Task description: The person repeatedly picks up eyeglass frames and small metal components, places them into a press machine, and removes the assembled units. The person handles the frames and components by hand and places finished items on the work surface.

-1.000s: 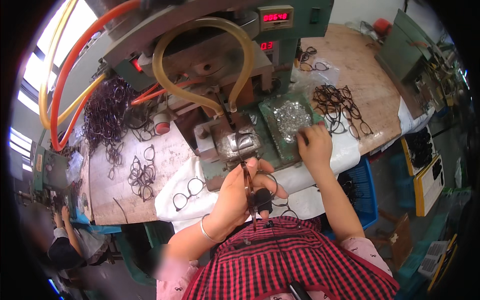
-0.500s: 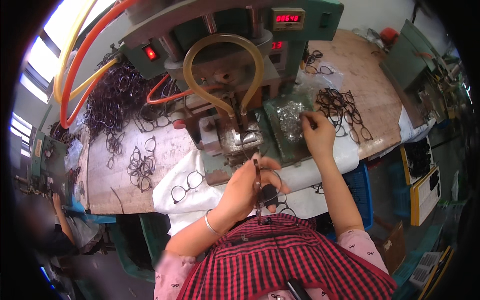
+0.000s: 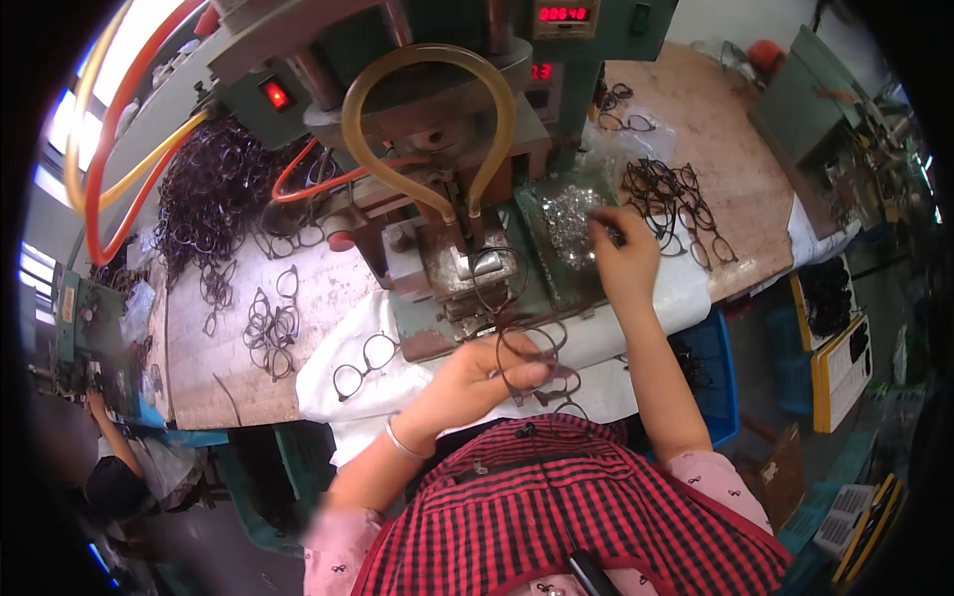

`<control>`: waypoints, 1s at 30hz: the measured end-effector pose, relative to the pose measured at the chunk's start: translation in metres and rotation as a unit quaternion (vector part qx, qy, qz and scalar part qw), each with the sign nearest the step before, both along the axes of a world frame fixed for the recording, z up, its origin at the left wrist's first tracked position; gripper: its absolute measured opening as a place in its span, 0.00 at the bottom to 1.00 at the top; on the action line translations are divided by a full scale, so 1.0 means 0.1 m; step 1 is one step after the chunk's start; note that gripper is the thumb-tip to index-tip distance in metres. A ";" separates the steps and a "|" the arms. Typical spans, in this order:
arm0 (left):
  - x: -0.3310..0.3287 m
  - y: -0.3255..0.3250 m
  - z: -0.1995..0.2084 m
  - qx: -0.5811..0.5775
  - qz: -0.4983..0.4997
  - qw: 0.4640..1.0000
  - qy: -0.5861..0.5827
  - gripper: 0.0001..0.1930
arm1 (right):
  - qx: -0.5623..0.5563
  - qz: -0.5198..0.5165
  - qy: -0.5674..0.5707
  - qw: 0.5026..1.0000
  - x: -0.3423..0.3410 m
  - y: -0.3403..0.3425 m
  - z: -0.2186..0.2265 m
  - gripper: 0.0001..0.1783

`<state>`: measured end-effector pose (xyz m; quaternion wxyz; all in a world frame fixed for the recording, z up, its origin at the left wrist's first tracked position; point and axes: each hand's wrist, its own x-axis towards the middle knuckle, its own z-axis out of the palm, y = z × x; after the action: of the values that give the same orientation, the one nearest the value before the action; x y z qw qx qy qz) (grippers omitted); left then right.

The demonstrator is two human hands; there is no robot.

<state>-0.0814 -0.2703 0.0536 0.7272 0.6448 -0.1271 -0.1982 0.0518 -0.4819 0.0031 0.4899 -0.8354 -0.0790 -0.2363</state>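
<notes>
I keep the left hand (image 3: pixel 472 382) with fingers clamped on an eyeglass frame (image 3: pixel 553 360) before the press (image 3: pixel 419 117), where loose pinching could drop it; right hand (image 3: pixel 630 263) at the tray (image 3: pixel 556 296), finger closure I cannot tell.

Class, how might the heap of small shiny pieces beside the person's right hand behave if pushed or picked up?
The shiny pieces look loosely heaped, so they would probably shift when pushed. Each looks tiny, so likely light; their gloss suggests they may slip.
</notes>
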 end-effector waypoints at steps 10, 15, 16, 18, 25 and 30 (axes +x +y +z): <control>0.10 0.07 0.14 -0.084 -0.147 0.973 0.157 0.17 | 0.172 0.217 0.076 0.958 -0.36 0.36 0.67 0.09; 0.01 0.00 0.07 -0.079 -0.112 0.981 0.139 0.18 | 0.174 0.278 0.113 0.938 -0.08 0.72 0.60 0.21; 0.06 0.03 0.03 -0.096 -0.121 0.980 0.123 0.17 | 0.186 0.275 0.109 0.937 -0.11 0.73 0.53 0.22; 0.06 0.00 -0.04 -0.141 -0.081 0.982 0.096 0.15 | 0.220 0.260 0.109 0.934 -0.18 0.75 0.57 0.24; 0.01 0.17 0.21 -0.068 -0.155 0.985 0.042 0.10 | 0.333 0.319 0.164 0.872 -0.24 0.87 0.69 0.30; -0.59 0.37 0.64 -0.284 -0.132 0.925 0.217 0.18 | 0.351 0.284 0.200 0.869 -0.43 0.88 0.76 0.30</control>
<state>-0.1399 -0.2332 0.1176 0.8568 0.3300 -0.1015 -0.3831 0.0088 -0.3942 0.0787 0.8023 -0.5792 -0.1245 0.0733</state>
